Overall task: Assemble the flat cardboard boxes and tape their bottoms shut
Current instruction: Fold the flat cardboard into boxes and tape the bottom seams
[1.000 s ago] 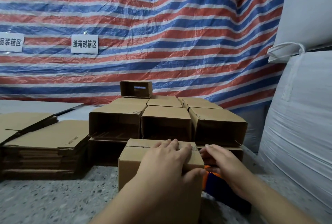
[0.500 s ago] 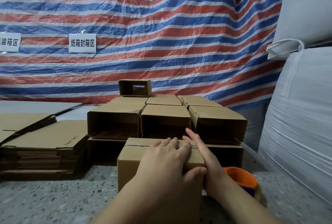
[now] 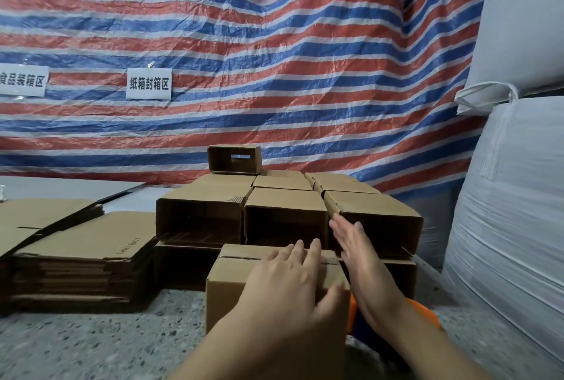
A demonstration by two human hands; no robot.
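Your left hand's fingers (image 3: 300, 250) lie straight and spread flat across the top of the box (image 3: 241, 282), with the thumb hooked over its right top edge, pressing the closed flaps down rather than gripping. Your right hand (image 3: 363, 269) stands on edge just beside the box at 3 o'clock, fingers straight and together, holding nothing, its fingertips reaching toward the stacked open boxes (image 3: 283, 215) at 12 o'clock.

The box sits on the speckled surface (image 3: 91, 346) right in front of you, bottom flaps up, the seam between them running left to right near the far edge. Its long axis appears to run from 6 to 12 o'clock, though your forearm hides much of it.

Expect it to be light, empty and easily shoved; the corrugated walls are stiff along edges but the flap panels will give under pressure. Hold it by the corners and edges, keeping the flat palm on the seam. An orange object (image 3: 424, 312), probably the tape dispenser, peeks out behind your right wrist. Flat blanks (image 3: 76, 242) are stacked at 9 o'clock.
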